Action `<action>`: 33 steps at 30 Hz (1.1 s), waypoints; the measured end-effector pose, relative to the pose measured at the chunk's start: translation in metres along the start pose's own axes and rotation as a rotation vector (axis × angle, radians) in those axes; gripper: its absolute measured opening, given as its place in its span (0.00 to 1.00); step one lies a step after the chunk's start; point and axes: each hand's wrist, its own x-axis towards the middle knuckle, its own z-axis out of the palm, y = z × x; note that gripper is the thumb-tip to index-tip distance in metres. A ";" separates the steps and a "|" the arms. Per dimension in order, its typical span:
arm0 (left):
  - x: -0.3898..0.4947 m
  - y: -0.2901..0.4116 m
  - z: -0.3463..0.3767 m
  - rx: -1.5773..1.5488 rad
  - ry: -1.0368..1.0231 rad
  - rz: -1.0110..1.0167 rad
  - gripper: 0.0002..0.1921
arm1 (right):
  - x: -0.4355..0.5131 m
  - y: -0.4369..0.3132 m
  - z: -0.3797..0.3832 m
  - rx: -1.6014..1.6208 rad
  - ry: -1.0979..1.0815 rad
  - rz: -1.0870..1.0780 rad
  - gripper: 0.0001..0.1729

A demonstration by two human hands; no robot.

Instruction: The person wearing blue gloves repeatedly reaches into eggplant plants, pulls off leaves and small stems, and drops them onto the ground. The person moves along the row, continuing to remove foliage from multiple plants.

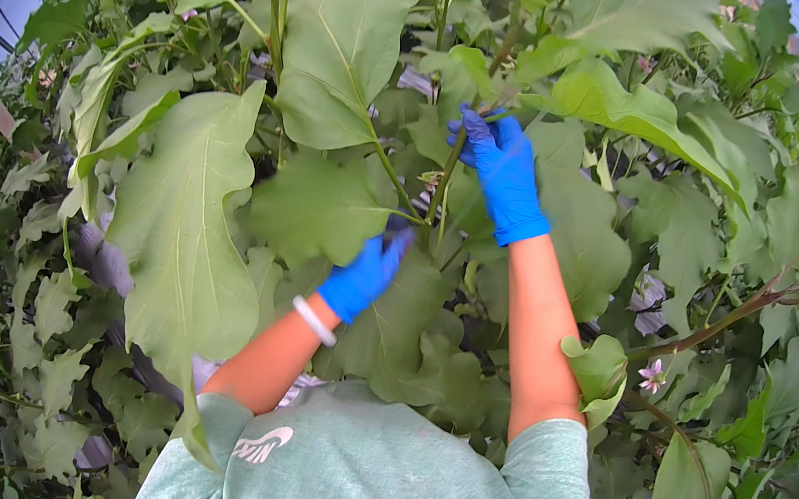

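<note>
My right hand (500, 172), in a blue glove, has its fingers curled around the upright stem (447, 172) of an eggplant plant. Lower and to the left is my left hand (364, 275), gloved in the same blue and blurred. Its fingertips are close to a leaf stalk (404, 214) where it joins that stem; whether they grip anything cannot be made out. A broad eggplant leaf (321, 213) spreads just above my left hand. Another large leaf (344, 64) rises on a stalk from the same stem. A pale band (314, 321) circles my left wrist.
Dense eggplant foliage surrounds me. A long leaf (184, 221) hangs before my left arm, and a curled leaf (599, 374) touches my right forearm. At right, a branch (714, 329) slants near a pink flower (652, 375). Pale sheeting (103, 256) shows low at left.
</note>
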 end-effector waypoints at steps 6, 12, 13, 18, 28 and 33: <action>0.010 0.126 0.031 -0.008 -0.368 0.457 0.22 | 0.007 0.012 -0.018 0.189 0.110 0.061 0.20; 0.102 0.201 0.018 0.133 -0.077 0.698 0.29 | -0.033 0.017 -0.013 0.132 0.065 -0.065 0.18; 0.108 0.208 0.012 0.151 -0.110 0.613 0.28 | -0.039 0.016 -0.014 0.146 0.005 -0.083 0.19; 0.102 0.215 -0.023 -0.021 -0.422 0.363 0.22 | -0.053 0.014 -0.016 0.008 0.011 -0.167 0.23; 0.151 0.170 -0.006 -0.693 -0.230 0.386 0.18 | -0.037 -0.025 0.006 -0.015 0.461 -0.198 0.16; 0.160 0.186 -0.002 -0.323 -0.086 0.488 0.16 | -0.036 -0.043 0.014 0.085 0.489 -0.080 0.22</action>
